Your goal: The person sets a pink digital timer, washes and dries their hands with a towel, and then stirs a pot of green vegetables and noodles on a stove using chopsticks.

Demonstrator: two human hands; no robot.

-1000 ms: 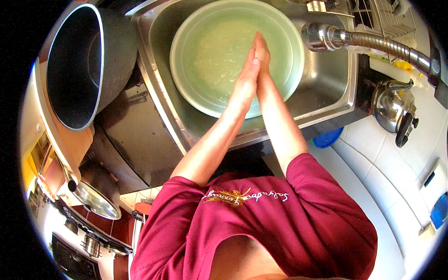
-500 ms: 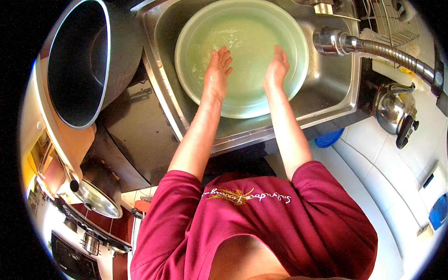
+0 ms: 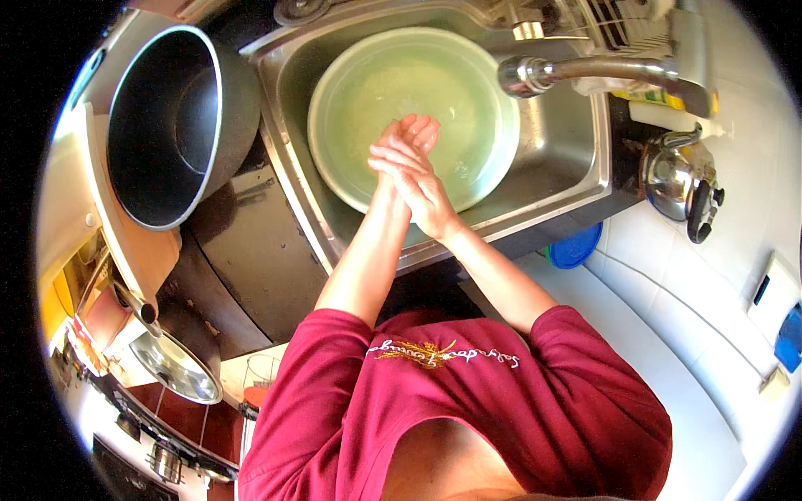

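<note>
My two hands are pressed together above a pale green basin [image 3: 334,75] of cloudy, greenish water. My left hand [image 3: 423,132] points away from me with its fingers stretched out, and nothing is in it. Across it lies my right hand [image 3: 424,194], whose extended fingers rest over the left palm and wrist and hide part of them. Both hands look wet. The basin sits in a stainless steel sink [image 3: 568,159], to the left of a metal faucet spout [image 3: 528,77].
A large dark pot [image 3: 159,125] stands on the left beside the dark counter [image 3: 259,242]. Below it is a glass lid [image 3: 177,367]. A steel kettle [image 3: 672,175] stands right of the sink, near a blue lid [image 3: 575,247]. A wire rack [image 3: 606,25] is at the far right.
My hands were apart over the basin; they have come together, the right one moving left onto the left one. The view has shifted, so the faucet appears further left.
</note>
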